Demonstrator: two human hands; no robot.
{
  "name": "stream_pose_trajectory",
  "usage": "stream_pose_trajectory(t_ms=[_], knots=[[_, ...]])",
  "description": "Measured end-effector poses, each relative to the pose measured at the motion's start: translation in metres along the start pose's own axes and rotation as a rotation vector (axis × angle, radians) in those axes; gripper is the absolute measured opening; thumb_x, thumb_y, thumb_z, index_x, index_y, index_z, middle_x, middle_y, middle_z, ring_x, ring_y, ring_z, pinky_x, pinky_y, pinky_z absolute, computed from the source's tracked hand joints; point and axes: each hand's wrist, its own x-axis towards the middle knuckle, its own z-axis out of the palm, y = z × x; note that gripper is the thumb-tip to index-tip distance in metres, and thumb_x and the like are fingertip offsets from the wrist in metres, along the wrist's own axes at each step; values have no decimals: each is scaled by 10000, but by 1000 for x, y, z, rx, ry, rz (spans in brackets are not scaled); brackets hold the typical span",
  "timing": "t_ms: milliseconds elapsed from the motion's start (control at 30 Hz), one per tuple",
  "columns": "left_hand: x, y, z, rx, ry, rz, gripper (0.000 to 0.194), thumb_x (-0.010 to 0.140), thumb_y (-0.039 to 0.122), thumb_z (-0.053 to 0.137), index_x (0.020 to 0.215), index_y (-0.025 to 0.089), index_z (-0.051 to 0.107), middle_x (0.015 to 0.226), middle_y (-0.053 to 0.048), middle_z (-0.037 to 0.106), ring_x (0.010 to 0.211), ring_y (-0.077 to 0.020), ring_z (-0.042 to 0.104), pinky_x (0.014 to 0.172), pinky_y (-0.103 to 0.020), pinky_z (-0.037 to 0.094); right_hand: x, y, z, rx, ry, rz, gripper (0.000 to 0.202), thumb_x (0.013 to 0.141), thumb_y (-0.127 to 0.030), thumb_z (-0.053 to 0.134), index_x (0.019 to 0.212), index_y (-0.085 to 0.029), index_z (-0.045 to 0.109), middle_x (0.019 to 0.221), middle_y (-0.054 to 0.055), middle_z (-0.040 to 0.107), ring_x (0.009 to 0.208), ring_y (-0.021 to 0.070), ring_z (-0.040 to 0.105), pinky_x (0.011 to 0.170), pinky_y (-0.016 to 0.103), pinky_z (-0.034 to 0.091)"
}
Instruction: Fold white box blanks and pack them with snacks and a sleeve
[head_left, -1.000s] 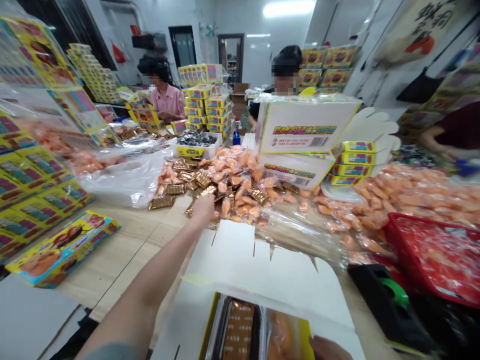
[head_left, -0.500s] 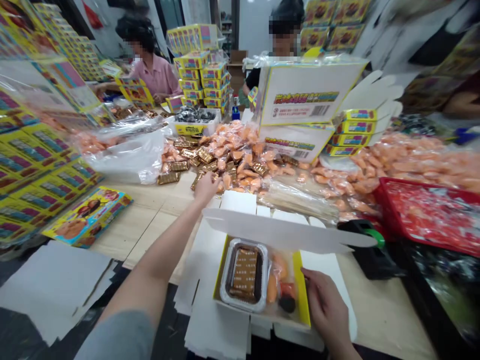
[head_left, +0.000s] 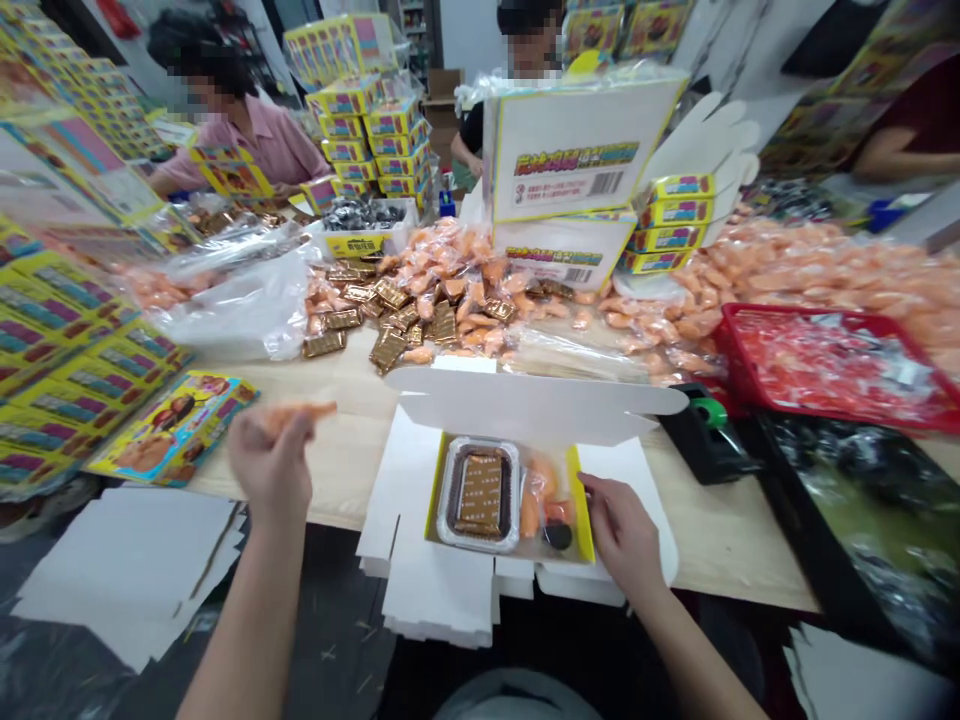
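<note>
My left hand (head_left: 274,465) is raised above the table's left part. Its fingers are closed on an orange piece (head_left: 324,408) that sticks out to the right; motion blurs it. My right hand (head_left: 624,530) grips the yellow right edge of an open cardboard box (head_left: 583,510). Its white lid flap (head_left: 525,405) stands up at the back. Inside, on the left, sits a foil tray (head_left: 444,510) with a gold-brown printed packet (head_left: 480,492). Beside the tray lie orange pieces (head_left: 534,495), a red piece and a round black piece (head_left: 557,536). The box rests on stacked flat white cartons (head_left: 435,595).
Gold packets (head_left: 390,348) and orange bagged pieces (head_left: 480,335) are heaped behind the box. To the right are a tape dispenser (head_left: 709,430) and a red basket (head_left: 735,350). A closed printed box (head_left: 176,425) lies left. Other people (head_left: 262,140) work across the table.
My left hand has drawn back from the heap toward the left and now carries an orange piece. My right hand stays on the box edge. The camera view has shifted.
</note>
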Motion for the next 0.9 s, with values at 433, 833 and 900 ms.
stream_pose_trajectory(t_ms=[433,833,900], knots=[[-100,32,27,623,-1291,431,331,932,343,491,1244,315,597,1330,-57,604,1338,-276,472,1187,-558,262,0,-5,-8,18,94,61,259,954,-214,439,1124,-186,632,946,76,674,837,190,628,777,363,550],[-33,32,79,749,-867,107,277,841,232,557,1098,177,645,803,-45,681,770,-262,661,767,-397,530,121,-34,-65,-14,-390,228,214,922,-282,412,947,-161,587,615,12,608,549,154,579,529,251,426],[-53,30,69,718,-873,139,303,886,225,461,1136,176,625,912,-79,688,882,-267,663,827,-409,533,95,-47,-53,-88,-291,260,222,946,-314,392,950,-173,565,621,28,623,585,187,617,535,265,438]])
